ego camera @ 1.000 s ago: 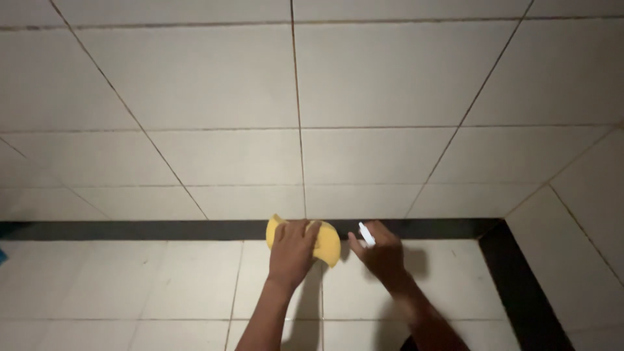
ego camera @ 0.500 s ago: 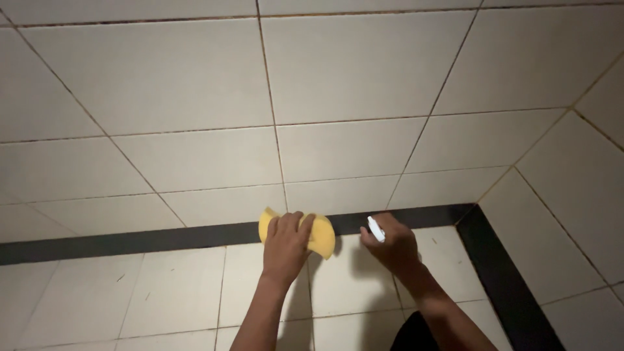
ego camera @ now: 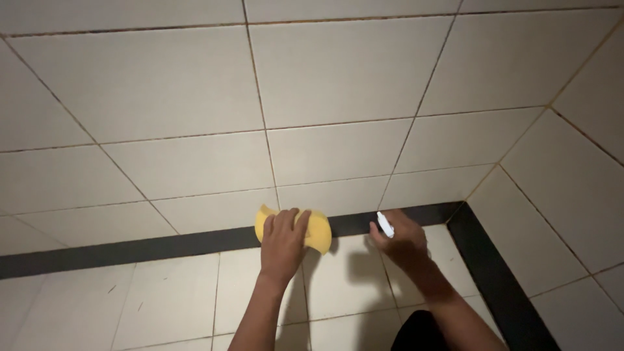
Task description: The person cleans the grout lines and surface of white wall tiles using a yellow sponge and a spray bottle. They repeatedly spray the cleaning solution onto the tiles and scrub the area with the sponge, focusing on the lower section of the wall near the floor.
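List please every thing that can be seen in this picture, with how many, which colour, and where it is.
sponge: one, yellow, pressed on the tiles at the black band, under the left hand.
white object: one, small, sticking out of the right hand; too little of it shows to tell what kind it is.
black band: one strip, running across the tiles from the left edge, turning at the corner on the right.
tiles: many, pale cream with darker grout lines, filling the rest of the view.
dark shape: one, black, at the bottom edge; unclear.
left hand: flat on the sponge.
right hand: closed around the white object.
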